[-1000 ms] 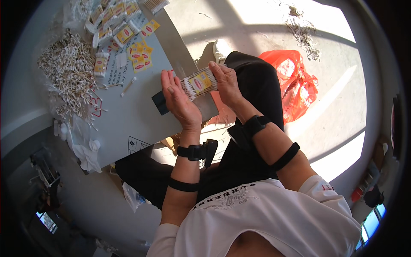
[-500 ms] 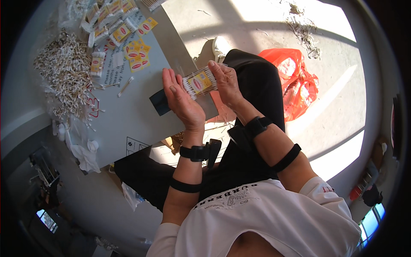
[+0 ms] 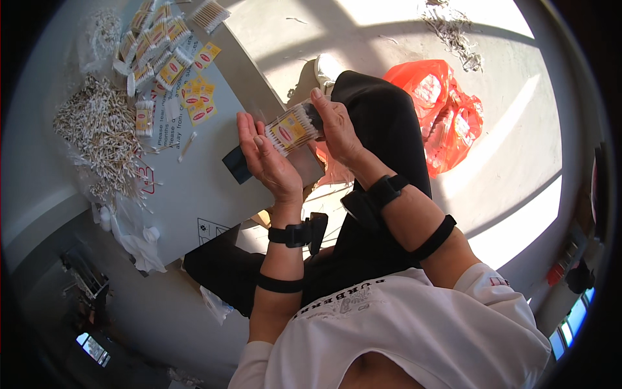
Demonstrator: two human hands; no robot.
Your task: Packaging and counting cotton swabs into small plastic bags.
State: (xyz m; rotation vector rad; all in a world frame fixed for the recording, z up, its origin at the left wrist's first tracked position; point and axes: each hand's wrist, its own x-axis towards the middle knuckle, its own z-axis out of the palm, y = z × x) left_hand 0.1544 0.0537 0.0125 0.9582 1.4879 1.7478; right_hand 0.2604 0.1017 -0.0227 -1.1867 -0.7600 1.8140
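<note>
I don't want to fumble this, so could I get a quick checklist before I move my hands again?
1. Right hand gripping the swab bundle: ok, it has one end.
2. Left hand gripping too: cannot tell; it is open at the other end, but contact is unclear.
3. Yellow label on the bundle facing up: ok.
4. Bundle's wrapping sealed: cannot tell; too small to see.
5. Loose swabs all in the pile: not ok, a stray swab lies apart on the grey work surface.
6. Red bag off the work surface: ok, it is on the floor.
</note>
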